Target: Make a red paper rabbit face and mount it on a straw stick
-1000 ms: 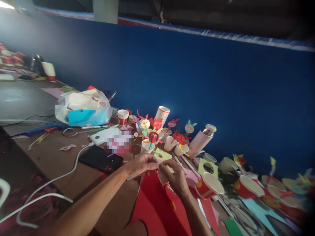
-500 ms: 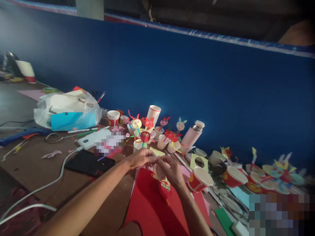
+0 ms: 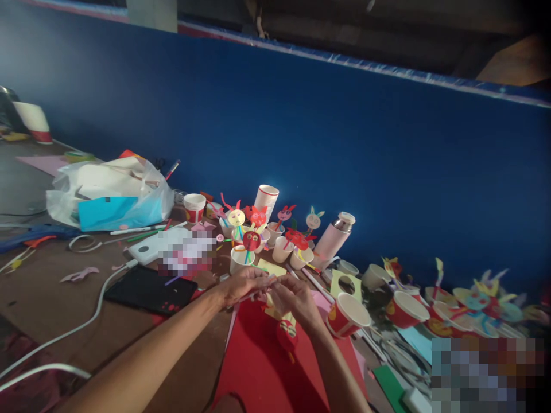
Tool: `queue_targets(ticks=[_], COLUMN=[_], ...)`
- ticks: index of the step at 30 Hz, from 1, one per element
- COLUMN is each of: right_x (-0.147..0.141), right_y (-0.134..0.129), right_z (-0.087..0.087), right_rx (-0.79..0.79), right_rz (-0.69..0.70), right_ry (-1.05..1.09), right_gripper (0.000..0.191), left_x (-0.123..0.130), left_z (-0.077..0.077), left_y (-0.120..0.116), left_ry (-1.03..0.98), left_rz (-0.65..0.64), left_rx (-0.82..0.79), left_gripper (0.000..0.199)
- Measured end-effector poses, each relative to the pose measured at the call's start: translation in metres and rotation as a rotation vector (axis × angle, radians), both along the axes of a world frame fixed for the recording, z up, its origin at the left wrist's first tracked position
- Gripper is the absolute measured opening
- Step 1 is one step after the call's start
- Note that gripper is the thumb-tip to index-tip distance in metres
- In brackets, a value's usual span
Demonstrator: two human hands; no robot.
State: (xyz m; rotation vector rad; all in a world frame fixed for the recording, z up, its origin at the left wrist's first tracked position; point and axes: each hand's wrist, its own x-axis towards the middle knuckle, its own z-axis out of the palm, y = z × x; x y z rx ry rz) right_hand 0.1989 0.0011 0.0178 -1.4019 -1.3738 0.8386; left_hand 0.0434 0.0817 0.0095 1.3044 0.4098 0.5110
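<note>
My left hand point(image 3: 246, 285) and my right hand point(image 3: 293, 295) meet fingertip to fingertip above a sheet of red paper point(image 3: 258, 367). Both are closed in a pinch. Whatever lies between the fingers is too small to make out. Just below my right hand, a red paper face point(image 3: 286, 335) with drawn eyes lies on the red sheet. Pale yellow paper point(image 3: 272, 267) shows behind the fingertips. Beyond them stand white paper cups with paper faces on sticks, among them a dark red face point(image 3: 251, 241) and a yellow face point(image 3: 236, 217).
A red-and-white paper cup point(image 3: 348, 315) stands right of my right hand. A pink flask point(image 3: 332, 241) and a stack of cups point(image 3: 266, 202) are near the blue partition point(image 3: 301, 126). Left are a black tablet-like slab point(image 3: 150, 291), a white cable point(image 3: 97, 312) and a plastic bag point(image 3: 157, 201).
The view has shifted slightly, so most things sit a little further left. Both hands stay pinched together, with the fingers turned a little. Nothing is visibly let go.
</note>
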Motion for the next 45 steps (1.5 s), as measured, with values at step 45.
queue_targets(ticks=[45], right_x=[0.012], right_y=[-0.013], right_z=[-0.038], right_rx=[0.134], right_rz=[-0.33], right_ry=[0.068], right_gripper=[0.016], left_x=[0.037], left_z=[-0.018], left_y=[0.004], left_ry=[0.064], left_rz=[-0.188], left_rx=[-0.145], left_gripper=[0.025])
